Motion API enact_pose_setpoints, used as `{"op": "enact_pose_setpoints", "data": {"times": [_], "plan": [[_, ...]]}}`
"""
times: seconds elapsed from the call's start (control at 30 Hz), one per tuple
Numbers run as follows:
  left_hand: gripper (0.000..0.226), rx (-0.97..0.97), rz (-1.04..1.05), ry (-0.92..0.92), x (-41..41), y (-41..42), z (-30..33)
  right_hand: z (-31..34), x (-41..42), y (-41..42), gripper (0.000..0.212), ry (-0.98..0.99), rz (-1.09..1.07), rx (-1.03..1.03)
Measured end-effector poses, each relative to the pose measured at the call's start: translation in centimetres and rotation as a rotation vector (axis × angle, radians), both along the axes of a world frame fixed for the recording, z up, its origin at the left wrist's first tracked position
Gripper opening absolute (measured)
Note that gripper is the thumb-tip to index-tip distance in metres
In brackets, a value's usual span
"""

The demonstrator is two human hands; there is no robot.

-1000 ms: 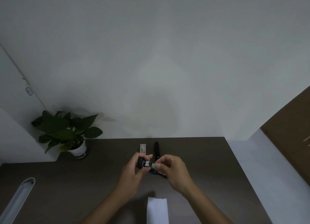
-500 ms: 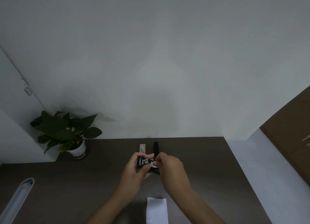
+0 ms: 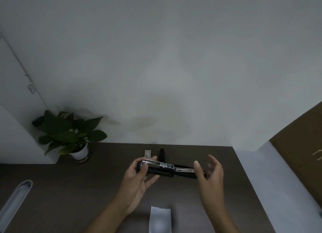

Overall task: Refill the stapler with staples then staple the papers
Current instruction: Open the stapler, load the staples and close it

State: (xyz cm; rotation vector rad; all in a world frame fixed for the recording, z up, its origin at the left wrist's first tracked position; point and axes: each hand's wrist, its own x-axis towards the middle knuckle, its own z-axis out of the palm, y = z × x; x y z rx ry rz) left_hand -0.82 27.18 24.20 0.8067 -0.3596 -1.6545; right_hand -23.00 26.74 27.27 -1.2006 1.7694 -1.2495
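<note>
Head view, looking forward and down at a dark brown table (image 3: 87, 189) set against a pale grey wall. Near mid-table, raised above the surface, a stapler (image 3: 157, 168) held crosswise, its shiny metal staple rail (image 3: 184, 169) pulled out to the right of the black body. Left hand (image 3: 137, 178) gripping the stapler's left end, thumb on the near side and fingers curled round the far side. Right hand (image 3: 210, 171) blurred, fingers spread and relaxed, holding nothing, thumb just at the rail's right tip; contact there not clear. Behind the stapler, lying flat near the table's far edge, a small staple box (image 3: 148, 153) and just right of it a dark oblong object (image 3: 162, 155), too dim to identify. White papers (image 3: 160, 219) at the near edge, between the two forearms, cut off by the bottom of the frame. Potted plant (image 3: 69, 136) in a white pot at the far left corner of the table, well apart from the hands. Pale curved object (image 3: 15, 203) at the lower left, partly out of frame. Open tabletop left of the left hand as far as the plant, and a narrower bare strip right of the right hand up to the table's right edge, which slants toward the lower right. Beyond that edge, pale floor and a brown cabinet (image 3: 299, 154) at the far right. Far edge of the table flush against the wall.
</note>
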Motion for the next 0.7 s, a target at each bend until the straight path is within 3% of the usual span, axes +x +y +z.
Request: {"op": "enact_pose_setpoints", "data": {"times": [0.07,0.13,0.2,0.3,0.43,0.53,0.7], "plan": [[0.042,0.041,-0.015,0.100,0.0,-0.1,-0.2,-0.6,-0.3,0.5,0.068,-0.349,0.065,0.179],[0.043,0.067,-0.034,0.155,-0.3,-0.2,-0.3,-1.0,-0.3,0.8,0.059,-0.636,0.126,0.188],[0.044,0.077,-0.048,0.160,-0.8,-0.2,-0.3,-0.9,0.2,1.0,0.039,-0.703,0.141,0.125],[0.044,0.059,-0.067,0.057,-0.9,-0.5,-0.2,-0.4,0.5,1.1,0.022,-0.413,0.111,0.047],[0.026,-0.034,-0.126,-0.337,-0.1,-0.8,1.1,0.7,0.5,1.0,0.028,0.042,0.285,-0.084],[0.019,-0.080,-0.210,-0.589,0.1,-0.9,2.2,1.5,1.5,0.9,0.034,0.404,0.466,-0.048],[0.027,-0.075,-0.265,-0.651,-1.3,-0.7,3.1,1.6,3.7,0.8,0.052,0.653,0.619,-0.021]]}}
